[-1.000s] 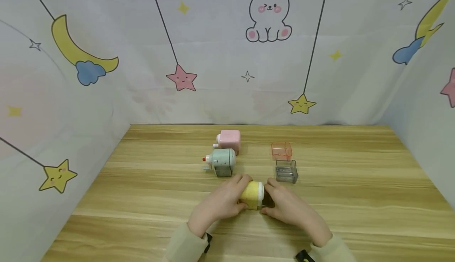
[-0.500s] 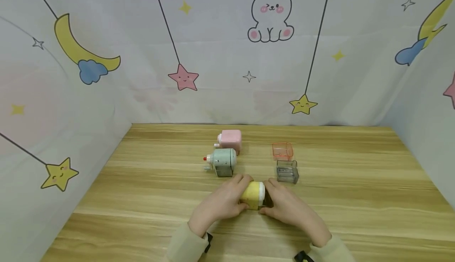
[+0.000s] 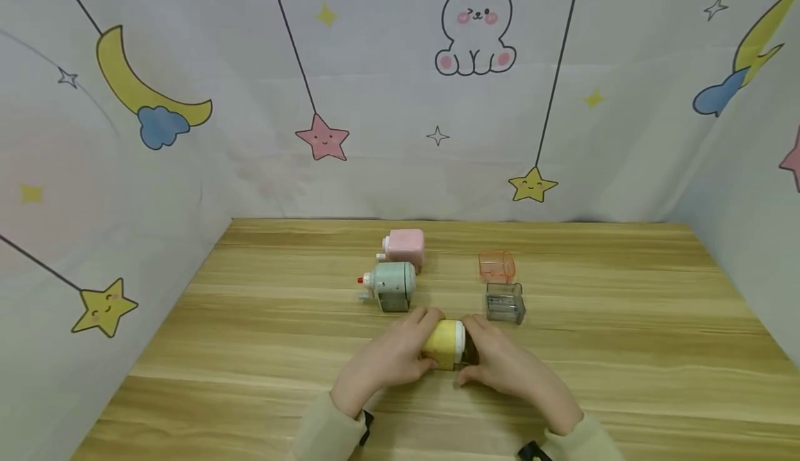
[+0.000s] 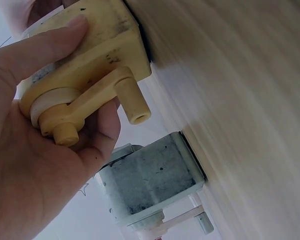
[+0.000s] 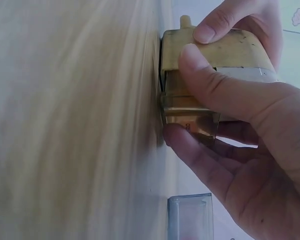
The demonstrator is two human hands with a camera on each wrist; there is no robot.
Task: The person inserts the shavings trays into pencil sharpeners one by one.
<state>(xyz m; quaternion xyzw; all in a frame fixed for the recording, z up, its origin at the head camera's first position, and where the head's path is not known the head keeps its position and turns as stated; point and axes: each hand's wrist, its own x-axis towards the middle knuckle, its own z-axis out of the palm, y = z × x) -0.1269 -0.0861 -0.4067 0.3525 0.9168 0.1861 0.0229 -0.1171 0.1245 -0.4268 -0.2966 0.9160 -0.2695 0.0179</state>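
Observation:
A yellow crank pencil sharpener with a white rim lies between both hands on the wooden table. My left hand grips its crank end, thumb along the body; the crank handle sticks out past the palm in the left wrist view. At the opposite end, a clear brownish shavings drawer sits at the sharpener's opening. My right hand holds that drawer, with fingertips at its outer face and the thumb reaching onto the yellow body. The fingers partly hide the drawer.
Behind the left hand stand a green crank sharpener and a pink one. Beyond the right hand lie a grey clear drawer and an orange clear drawer. A patterned cloth wall borders the table.
My right hand has shifted slightly left toward the yellow sharpener, and less of the drawer shows between them. The left hand keeps its grip. The other sharpeners and drawers stay put.

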